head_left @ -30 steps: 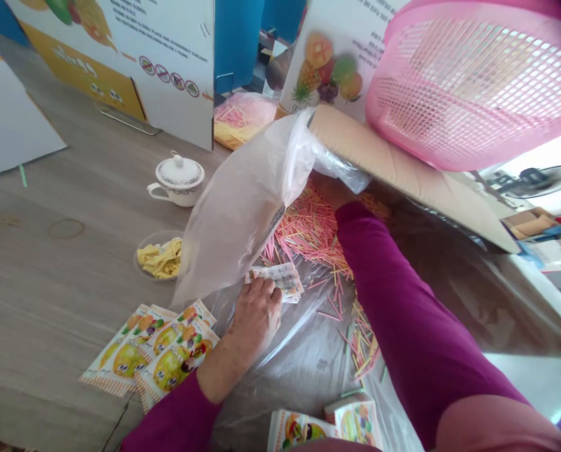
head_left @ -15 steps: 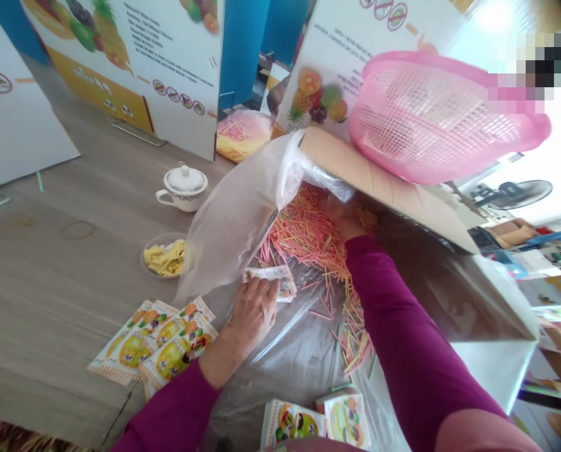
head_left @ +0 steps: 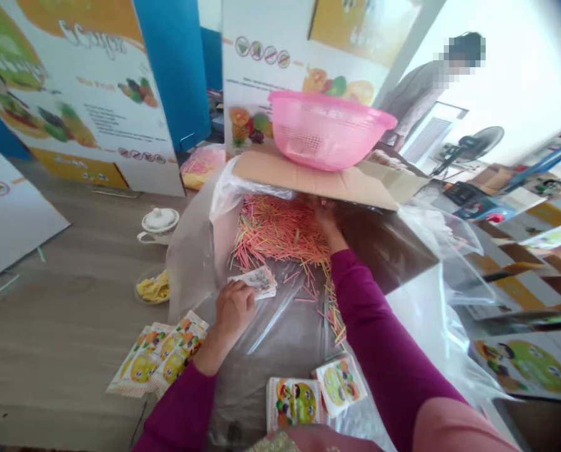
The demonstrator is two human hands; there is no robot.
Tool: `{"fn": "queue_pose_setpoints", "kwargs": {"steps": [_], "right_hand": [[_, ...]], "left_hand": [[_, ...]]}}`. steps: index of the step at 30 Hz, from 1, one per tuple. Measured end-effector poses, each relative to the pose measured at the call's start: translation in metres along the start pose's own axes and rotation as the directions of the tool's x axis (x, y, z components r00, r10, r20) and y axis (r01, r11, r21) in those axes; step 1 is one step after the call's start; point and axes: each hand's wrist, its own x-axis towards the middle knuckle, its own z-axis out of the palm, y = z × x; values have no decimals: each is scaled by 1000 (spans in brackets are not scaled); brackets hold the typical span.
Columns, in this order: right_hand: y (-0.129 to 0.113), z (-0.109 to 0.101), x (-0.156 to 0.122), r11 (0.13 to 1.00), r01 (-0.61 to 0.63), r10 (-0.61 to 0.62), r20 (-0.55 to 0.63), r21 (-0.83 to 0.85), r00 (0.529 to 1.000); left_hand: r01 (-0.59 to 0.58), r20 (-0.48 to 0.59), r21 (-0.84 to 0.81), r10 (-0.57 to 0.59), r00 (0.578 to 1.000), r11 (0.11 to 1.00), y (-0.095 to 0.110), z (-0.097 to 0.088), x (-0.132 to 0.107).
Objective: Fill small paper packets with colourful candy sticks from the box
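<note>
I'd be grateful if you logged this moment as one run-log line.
left hand at printed wrappers | right hand in coloured sticks

Here's the left hand point(head_left: 235, 309) low and curled, fingers bent forward, and there goes the right arm point(head_left: 379, 326), stretched long across the frame, right hand point(head_left: 326, 216) tipped downward at full reach!
</note>
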Motion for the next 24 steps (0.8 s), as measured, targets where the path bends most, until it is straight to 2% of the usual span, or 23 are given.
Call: {"fn": "queue_pose_setpoints", "kwargs": {"steps": [3,5,7,10,13,15,17,21,24], "right_hand": [[4,-10,-34,961,-96,111,-43,260,993],[9,-15,-62,813,-232,244,49,534,969],[14,-19,-86,602,-375,361,179,705,915],[16,-22,-109,419,-487,461,282,766,841],[9,-23,-120,321,-547,481,364,773,798],[1,-20,-127,292,-585,435,440,757,786],[-6,-16,-136,301,-611,375,498,732,782],[-15,-1,-159,395,-609,274,545,688,792],[-19,9,-173,490,-514,141,518,704,844]], "left_hand": [[-28,14,79,27,1000,997,5,0,-1],[-63,60,167,54,997,984,14,0,-3],[-80,113,232,54,992,970,24,-1,-4],[-45,173,241,3,985,969,32,-5,1],[7,176,159,-35,984,987,22,-9,9],[68,128,10,-69,989,998,8,-9,12],[135,52,-165,-128,990,977,-5,-5,12],[143,-104,-331,-187,977,933,-17,7,9],[109,-155,-463,-201,967,880,-17,13,8]]}}
